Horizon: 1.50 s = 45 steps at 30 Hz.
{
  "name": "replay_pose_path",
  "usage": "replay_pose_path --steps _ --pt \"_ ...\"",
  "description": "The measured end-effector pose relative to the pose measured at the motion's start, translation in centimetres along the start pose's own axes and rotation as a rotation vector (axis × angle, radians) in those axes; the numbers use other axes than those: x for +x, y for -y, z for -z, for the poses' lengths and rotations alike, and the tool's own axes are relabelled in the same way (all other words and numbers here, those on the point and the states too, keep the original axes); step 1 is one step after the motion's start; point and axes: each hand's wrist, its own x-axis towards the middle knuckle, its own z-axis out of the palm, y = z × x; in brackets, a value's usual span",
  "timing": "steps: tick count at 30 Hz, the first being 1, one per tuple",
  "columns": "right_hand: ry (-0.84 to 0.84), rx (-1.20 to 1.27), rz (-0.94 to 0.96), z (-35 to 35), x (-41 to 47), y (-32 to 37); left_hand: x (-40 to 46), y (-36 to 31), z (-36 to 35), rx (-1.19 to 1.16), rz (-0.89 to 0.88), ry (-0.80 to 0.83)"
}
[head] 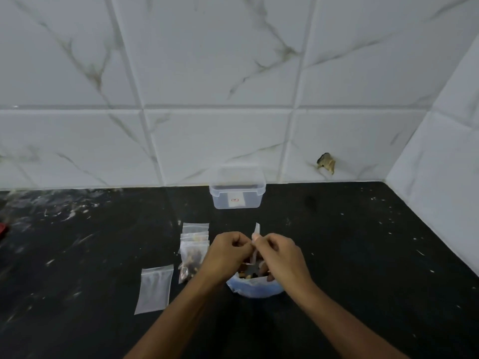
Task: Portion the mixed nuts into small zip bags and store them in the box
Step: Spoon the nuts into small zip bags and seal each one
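Bowl (255,290) (mostly behind hands (228,256))

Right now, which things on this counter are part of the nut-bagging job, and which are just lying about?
Part of the job:
- zip bag being handled, pinched by left hand and right hand
- bowl of nuts
- filled bags
- empty bag
- clear box

Lying about:
- red object at the left edge
- damaged patch on the wall tile

Black speckled countertop (363,242) w/ white marble-look tile wall (207,73); chipped hole (326,163) low on wall.
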Motion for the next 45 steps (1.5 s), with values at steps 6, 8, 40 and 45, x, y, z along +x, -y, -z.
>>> replay_pose_path --steps 6,8,40,45 --pt "0.008 -0.185 0.030 2.2 0.9 -0.1 0.2 -0.6 -1.6 -0.071 0.029 0.061" --pt "0.016 -0.285 0.045 3.0 1.1 -0.7 0.4 -0.6 -1.8 -0.052 0.078 -0.012" --pt "0.218 -0.895 -0.074 4.4 3.6 -4.6 1.4 4.0 0.5 -0.104 -0.353 -0.108" --pt "0.273 -0.684 -0.235 3.0 3.2 -6.6 0.9 5.2 1.1 -0.125 -0.286 -0.102"
